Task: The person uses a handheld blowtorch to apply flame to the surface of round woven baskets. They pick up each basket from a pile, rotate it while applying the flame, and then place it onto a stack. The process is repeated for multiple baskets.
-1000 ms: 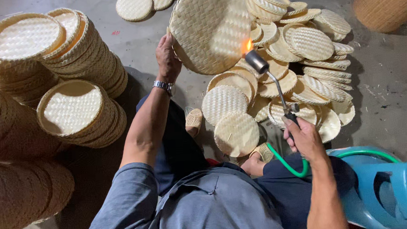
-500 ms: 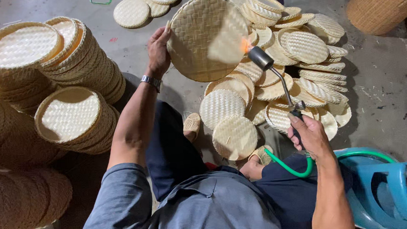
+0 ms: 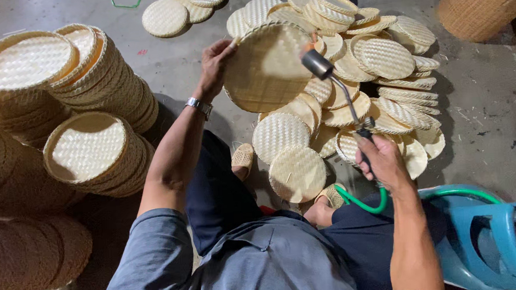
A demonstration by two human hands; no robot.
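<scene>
My left hand (image 3: 214, 65) grips the left rim of a round woven bamboo tray (image 3: 266, 68) and holds it tilted up over the floor. A silver watch (image 3: 199, 106) sits on that wrist. My right hand (image 3: 380, 161) is closed on the handle of a gas torch (image 3: 337, 88). The torch's dark nozzle points at the tray's right side, close to its surface. A green hose (image 3: 367, 201) runs from the handle down past my knee. No flame shows clearly.
A heap of flat woven discs (image 3: 377, 62) lies on the concrete ahead. Tall stacks of rimmed trays (image 3: 87, 148) stand at the left. A big woven basket (image 3: 486, 3) sits top right, a blue plastic chair (image 3: 486, 233) at lower right.
The tray has been turned and lowered a little in my left hand. The torch nozzle has swung nearer the tray's right side, and the orange flame seen before is gone from view.
</scene>
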